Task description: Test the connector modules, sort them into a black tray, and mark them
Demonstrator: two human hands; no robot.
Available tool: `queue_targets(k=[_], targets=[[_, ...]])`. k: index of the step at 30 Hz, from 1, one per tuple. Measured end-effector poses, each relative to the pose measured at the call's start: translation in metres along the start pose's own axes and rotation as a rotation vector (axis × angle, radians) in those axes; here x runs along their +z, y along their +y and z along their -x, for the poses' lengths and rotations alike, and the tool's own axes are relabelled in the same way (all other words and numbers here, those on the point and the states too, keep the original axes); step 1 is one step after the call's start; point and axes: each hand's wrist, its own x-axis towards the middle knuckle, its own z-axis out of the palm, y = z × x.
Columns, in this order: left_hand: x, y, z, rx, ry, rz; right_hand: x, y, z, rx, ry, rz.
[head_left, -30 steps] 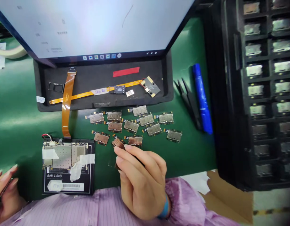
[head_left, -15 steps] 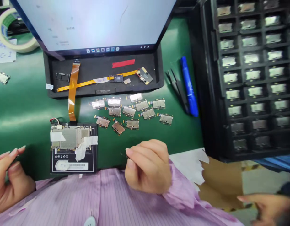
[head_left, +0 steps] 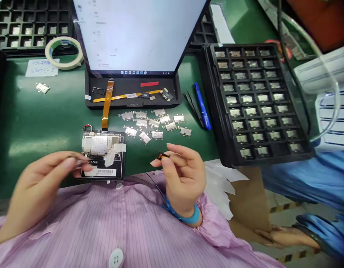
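Observation:
My left hand (head_left: 53, 175) is closed in a pinch on a small metallic part (head_left: 77, 160), blurred and partly covered by the fingertips. It hovers at the lower left of a circuit board (head_left: 99, 145) mounted on a black plate (head_left: 118, 163), overlapping it in view. Between the thumb and fingers of my right hand (head_left: 184, 169) is a small black part with an orange bit (head_left: 161, 155). A blue band (head_left: 193, 216) circles that wrist. An orange ribbon cable (head_left: 107, 106) links the board to the black stand. Several small metal card-slot modules (head_left: 157, 134) lie beyond my hands.
A lit screen (head_left: 138, 37) rises from the black stand (head_left: 133, 103). Tweezers (head_left: 194, 111) and a blue marker (head_left: 202, 107) lie right of it, beside a black compartment tray (head_left: 255, 158) of modules. Masking tape (head_left: 49, 61) sits left. Another person's hand (head_left: 286, 238) shows lower right.
The view has shifted, showing more of the bench. My left hand has come right, to the board. My right fingers have loosened from a tight curl, exposing the black and orange part.

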Motion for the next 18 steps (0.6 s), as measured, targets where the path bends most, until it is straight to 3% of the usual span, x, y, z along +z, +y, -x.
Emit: queue_targets(k=[3, 6, 10, 18], targets=[[0.046, 0.025, -0.004, -0.011, -0.36, 0.151, 0.005, -0.017, -0.003, 0.121, -0.161, -0.105], [0.06, 0.03, -0.01, 0.036, -0.548, 0.194, 0.007, -0.031, -0.007, 0.206, -0.296, -0.158], [0.059, 0.025, -0.008, 0.068, -0.606, 0.261, 0.008, -0.04, -0.009, 0.242, -0.36, -0.147], [0.06, 0.027, -0.003, 0.127, -0.573, 0.183, 0.012, -0.042, -0.006, 0.241, -0.382, -0.125]])
